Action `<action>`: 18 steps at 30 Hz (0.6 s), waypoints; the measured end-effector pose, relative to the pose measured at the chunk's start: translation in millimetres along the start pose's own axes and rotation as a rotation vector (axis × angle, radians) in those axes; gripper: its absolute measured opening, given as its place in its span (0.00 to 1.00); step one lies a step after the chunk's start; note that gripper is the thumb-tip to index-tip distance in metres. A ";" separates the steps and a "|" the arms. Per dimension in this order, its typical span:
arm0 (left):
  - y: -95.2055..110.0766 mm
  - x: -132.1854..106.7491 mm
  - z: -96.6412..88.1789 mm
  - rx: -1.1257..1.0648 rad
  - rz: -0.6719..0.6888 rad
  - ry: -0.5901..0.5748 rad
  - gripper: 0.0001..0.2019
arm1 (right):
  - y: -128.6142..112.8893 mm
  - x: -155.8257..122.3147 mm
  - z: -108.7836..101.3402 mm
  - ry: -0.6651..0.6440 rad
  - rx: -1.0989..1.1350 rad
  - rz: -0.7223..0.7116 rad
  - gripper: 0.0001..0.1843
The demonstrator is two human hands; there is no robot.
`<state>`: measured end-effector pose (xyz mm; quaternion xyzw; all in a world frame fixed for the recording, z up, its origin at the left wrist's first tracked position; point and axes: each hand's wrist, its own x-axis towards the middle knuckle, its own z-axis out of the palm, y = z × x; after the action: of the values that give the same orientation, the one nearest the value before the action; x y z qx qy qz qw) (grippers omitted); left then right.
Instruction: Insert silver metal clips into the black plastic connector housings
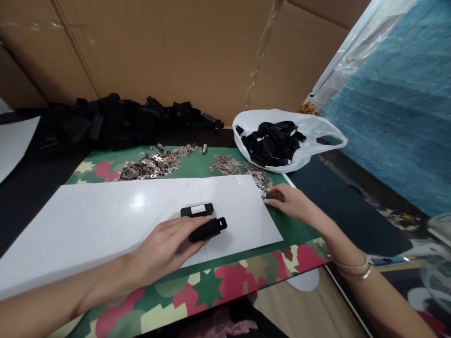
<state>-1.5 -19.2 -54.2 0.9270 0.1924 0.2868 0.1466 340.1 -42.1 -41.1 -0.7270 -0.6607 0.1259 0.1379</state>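
My left hand [165, 246] rests on the white sheet [105, 211] with its fingers closed on a black plastic part [207, 229]. A second black part with a white label [197, 210] lies just beyond it on the sheet. My right hand [292, 202] reaches to the sheet's right edge, fingertips pinched at the small metal pieces [262, 183] there; what they hold is too small to make out. Bracelets circle my right wrist.
Two heaps of shiny metal bits [155, 164] lie on the green patterned cloth [211, 286] behind the sheet. A white plastic bag [310, 136] with black parts sits at the back right. A long pile of black parts [116, 122] lines the cardboard wall.
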 end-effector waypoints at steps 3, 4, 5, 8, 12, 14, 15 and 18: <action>0.3 -0.7 0.5 0.009 0.013 0.012 0.19 | 0.3 -5.6 21.6 0.111 0.071 0.100 0.12; 0.6 -0.7 0.3 0.013 0.021 0.017 0.19 | -0.1 -3.7 25.6 0.130 0.086 0.114 0.11; 0.9 -0.5 0.1 0.019 0.027 0.022 0.18 | -0.2 -1.2 27.8 0.134 0.096 0.116 0.10; 1.8 -0.1 -0.5 0.026 0.018 -0.002 0.17 | 0.6 6.3 26.5 0.120 0.149 0.132 0.09; 1.8 -0.8 -0.6 0.011 -0.007 -0.028 0.17 | 2.9 11.1 21.8 0.100 0.224 0.148 0.09; 1.5 -1.3 -0.4 0.010 -0.002 -0.023 0.17 | 4.9 12.6 21.6 0.103 0.270 0.145 0.09; 1.4 -1.6 -0.4 0.009 -0.001 -0.025 0.17 | 6.3 13.6 21.5 0.108 0.295 0.142 0.09; 1.3 -2.2 -0.4 -0.001 -0.009 -0.027 0.18 | 9.0 18.1 16.6 0.130 0.372 0.141 0.11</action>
<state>-3.1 -21.3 -54.4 0.9298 0.1942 0.2739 0.1508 344.1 -24.4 -59.9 -0.7401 -0.5632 0.2079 0.3030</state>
